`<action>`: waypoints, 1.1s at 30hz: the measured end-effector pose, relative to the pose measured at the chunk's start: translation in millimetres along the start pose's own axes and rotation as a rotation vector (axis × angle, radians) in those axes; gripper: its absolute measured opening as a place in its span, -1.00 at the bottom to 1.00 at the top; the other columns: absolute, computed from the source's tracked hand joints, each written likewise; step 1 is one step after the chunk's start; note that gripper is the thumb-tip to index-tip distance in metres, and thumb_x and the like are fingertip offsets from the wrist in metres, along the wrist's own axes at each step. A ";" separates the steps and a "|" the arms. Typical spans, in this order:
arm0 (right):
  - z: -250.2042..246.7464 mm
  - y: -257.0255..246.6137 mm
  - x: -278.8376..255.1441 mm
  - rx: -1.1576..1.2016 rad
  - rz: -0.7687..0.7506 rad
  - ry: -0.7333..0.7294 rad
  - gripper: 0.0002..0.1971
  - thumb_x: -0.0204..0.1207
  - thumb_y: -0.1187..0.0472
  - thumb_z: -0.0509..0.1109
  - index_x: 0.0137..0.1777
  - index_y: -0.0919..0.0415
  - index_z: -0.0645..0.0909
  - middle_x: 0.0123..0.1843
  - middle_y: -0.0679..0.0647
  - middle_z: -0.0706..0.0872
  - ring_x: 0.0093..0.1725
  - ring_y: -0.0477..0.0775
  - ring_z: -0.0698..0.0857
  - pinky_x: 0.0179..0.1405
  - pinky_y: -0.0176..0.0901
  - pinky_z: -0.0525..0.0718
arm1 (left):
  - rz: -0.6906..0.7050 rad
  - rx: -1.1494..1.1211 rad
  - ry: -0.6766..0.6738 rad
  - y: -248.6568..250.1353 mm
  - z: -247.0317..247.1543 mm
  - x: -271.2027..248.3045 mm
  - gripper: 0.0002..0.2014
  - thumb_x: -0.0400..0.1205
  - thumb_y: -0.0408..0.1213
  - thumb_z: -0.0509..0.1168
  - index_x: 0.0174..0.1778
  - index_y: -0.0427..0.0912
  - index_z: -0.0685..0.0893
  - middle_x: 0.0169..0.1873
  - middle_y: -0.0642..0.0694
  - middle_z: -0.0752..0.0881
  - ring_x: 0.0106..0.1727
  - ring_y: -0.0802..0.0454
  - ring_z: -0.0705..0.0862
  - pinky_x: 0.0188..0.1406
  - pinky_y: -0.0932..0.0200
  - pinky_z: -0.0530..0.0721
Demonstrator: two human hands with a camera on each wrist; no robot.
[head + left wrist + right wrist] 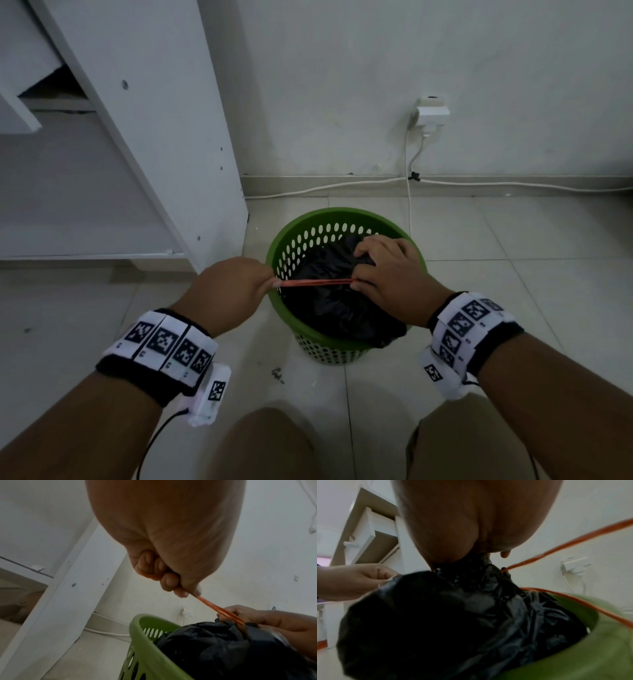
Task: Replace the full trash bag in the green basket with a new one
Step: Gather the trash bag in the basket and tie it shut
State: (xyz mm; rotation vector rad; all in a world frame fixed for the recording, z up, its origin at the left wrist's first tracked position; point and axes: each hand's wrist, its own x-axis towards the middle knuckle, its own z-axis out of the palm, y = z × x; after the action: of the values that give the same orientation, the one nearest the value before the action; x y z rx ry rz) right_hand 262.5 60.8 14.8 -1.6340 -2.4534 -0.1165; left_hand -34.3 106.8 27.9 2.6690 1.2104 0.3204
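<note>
- We were crouched on a pale tiled floor (479, 240) by a white wall, with the green basket (342, 216) standing just in front of our knees.
- The full black trash bag (329, 301) sat inside the basket, its mouth gathered up.
- Our left hand (233, 287) was curled tight, pinching the orange drawstring (317, 282) and holding it taut over the near-left rim.
- Our right hand (387, 270) gripped the bunched neck of the bag where the string came out.
- We judged that too hard a pull could snap the thin string or tear the plastic at its channel.
- A sideways pull might also tip the light basket, since nothing braced it.
- A white cabinet (164, 137) stood close on the left, limiting how far the left hand could draw out.
- A white cable (409, 205) ran down from a wall socket (430, 109) behind the basket and could snag the bag on lifting.
</note>
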 end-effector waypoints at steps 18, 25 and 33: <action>-6.5 -31.3 13.9 0.131 -0.069 0.020 -0.55 0.64 -0.07 0.06 0.22 0.09 0.70 0.22 0.11 0.63 0.35 0.21 0.52 0.32 0.24 0.43 | -0.303 -0.598 -0.005 92.3 0.4 34.5 -0.81 0.76 -0.03 0.19 0.15 0.00 0.61 -0.04 0.09 0.73 -0.03 0.21 0.68 -0.14 0.26 0.57; -5.7 -30.4 11.9 0.072 -0.110 0.019 -0.57 0.60 -0.07 0.09 0.12 0.16 0.70 0.28 0.14 0.63 0.38 0.23 0.55 0.33 0.26 0.48 | -0.356 -0.490 -0.050 88.3 1.4 38.0 -0.76 0.75 -0.02 0.23 -0.10 -0.08 0.66 -0.24 0.04 0.69 -0.19 0.11 0.65 -0.31 0.20 0.47; -9.1 -21.8 15.9 0.038 -0.154 -0.080 -0.54 0.56 -0.10 0.05 0.06 0.13 0.71 0.35 0.15 0.62 0.44 0.27 0.53 0.36 0.34 0.46 | -0.331 -0.506 -0.063 75.7 -6.3 29.7 -0.75 0.68 -0.15 0.35 -0.28 -0.14 0.75 -0.35 -0.08 0.76 -0.27 0.01 0.70 -0.29 0.18 0.58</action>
State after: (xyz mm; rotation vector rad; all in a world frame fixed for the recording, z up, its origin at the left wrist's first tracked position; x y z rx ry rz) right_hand 237.6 65.2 27.8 -1.4606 -2.6235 -0.0266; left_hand 37.2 80.9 57.3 2.0040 1.3150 0.4182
